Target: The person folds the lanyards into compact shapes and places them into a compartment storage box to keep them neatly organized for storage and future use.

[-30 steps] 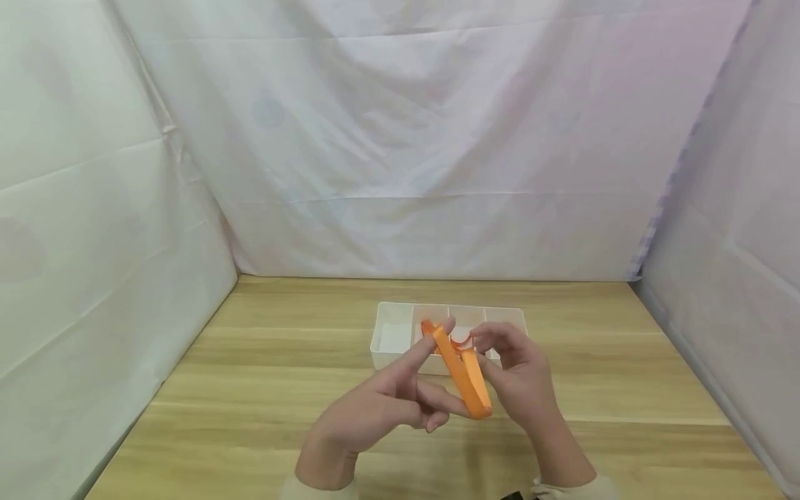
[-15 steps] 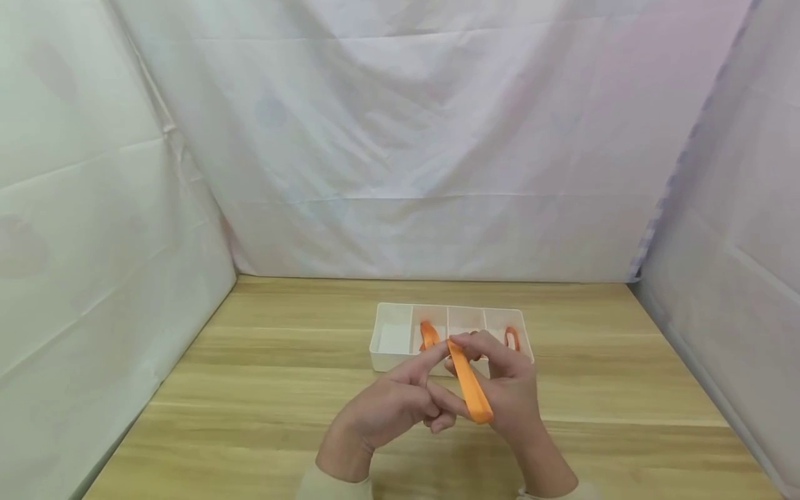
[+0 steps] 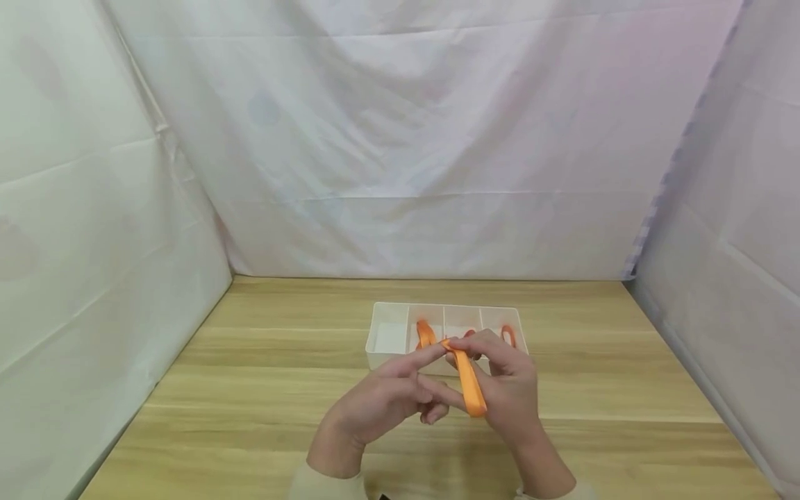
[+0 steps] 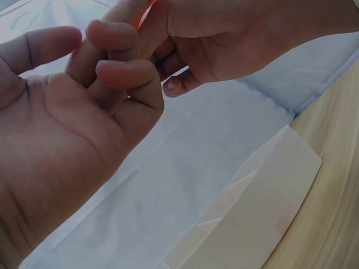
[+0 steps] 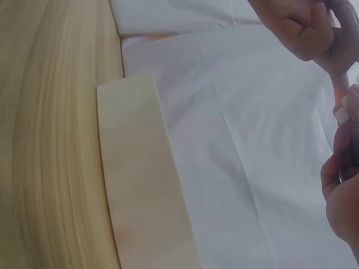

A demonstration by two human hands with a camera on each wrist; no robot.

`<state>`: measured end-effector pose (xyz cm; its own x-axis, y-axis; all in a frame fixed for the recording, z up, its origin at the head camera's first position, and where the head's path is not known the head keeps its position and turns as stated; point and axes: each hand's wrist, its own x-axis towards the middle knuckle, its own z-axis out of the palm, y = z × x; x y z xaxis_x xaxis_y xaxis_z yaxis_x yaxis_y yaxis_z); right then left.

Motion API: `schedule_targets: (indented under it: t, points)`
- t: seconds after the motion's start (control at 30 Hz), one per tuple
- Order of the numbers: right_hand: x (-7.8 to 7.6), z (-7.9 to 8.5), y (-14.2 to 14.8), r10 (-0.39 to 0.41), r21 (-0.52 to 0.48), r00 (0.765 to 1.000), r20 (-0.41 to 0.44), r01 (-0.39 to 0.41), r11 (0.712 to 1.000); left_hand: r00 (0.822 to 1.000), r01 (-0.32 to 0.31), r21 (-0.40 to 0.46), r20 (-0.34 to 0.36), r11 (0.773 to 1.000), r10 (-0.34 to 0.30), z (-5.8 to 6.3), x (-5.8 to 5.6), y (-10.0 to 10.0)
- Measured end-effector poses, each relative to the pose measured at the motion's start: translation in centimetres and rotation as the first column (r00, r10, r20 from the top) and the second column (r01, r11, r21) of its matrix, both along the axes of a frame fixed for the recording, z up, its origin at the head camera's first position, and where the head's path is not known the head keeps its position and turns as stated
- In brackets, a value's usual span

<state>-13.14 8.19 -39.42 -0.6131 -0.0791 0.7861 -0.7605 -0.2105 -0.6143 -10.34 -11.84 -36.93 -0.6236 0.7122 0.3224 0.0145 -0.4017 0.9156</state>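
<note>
An orange ribbon (image 3: 470,389) is looped round the spread, straight index and middle fingers of my left hand (image 3: 387,399), in the head view. The other fingers of that hand curl in toward the palm, as the left wrist view shows. At the left index fingertip, my right hand (image 3: 509,378) pinches the ribbon between thumb and fingers. Only a sliver of orange ribbon (image 4: 145,15) shows in the left wrist view. By the right fingertips, a small white piece (image 5: 342,114) appears in the right wrist view; its kind is unclear.
A white compartment tray (image 3: 375,361) stands on the wooden table (image 3: 281,389) behind the hands. Its second compartment holds orange ribbon pieces (image 3: 426,333), its rightmost an orange loop (image 3: 509,336). My right hand partly covers the third. White cloth (image 3: 400,139) hangs around the table.
My right hand has moved left to the left index fingertip, drawing the ribbon there. The loop between the left fingers now looks narrower and closed. In the last half second both hands barely moved.
</note>
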Motion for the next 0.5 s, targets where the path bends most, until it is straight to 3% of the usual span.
schedule_targets:
  t: [0.13, 0.27, 0.37, 0.43, 0.5]
  points:
    - [0.22, 0.03, -0.15, 0.023, 0.003, 1.0, 0.003, -0.023, 1.0, 1.0, 0.005, 0.014, 0.022, 1.0, -0.005, 0.01, -0.03, -0.13]
    - [0.28, 0.08, -0.14, 0.047, 0.025, 0.998, -0.04, -0.046, 0.999, 0.996, -0.009, -0.013, 0.09, 1.0, 0.01, 0.4, -0.08, 0.06]
    - [0.31, 0.14, -0.07, 0.038, 0.037, 0.997, -0.07, -0.035, 0.999, 0.995, -0.013, -0.029, 0.098, 0.999, 0.016, 0.51, -0.13, 0.21]
    - [0.29, 0.18, 0.01, 0.008, 0.042, 0.997, -0.083, -0.004, 0.999, 0.996, -0.016, -0.038, 0.089, 0.999, 0.019, 0.46, -0.14, 0.14]
    - [0.2, 0.25, 0.19, -0.04, 0.041, 0.996, -0.078, 0.043, 0.998, 0.999, -0.008, -0.035, 0.031, 0.999, 0.01, 0.26, -0.22, -0.05]
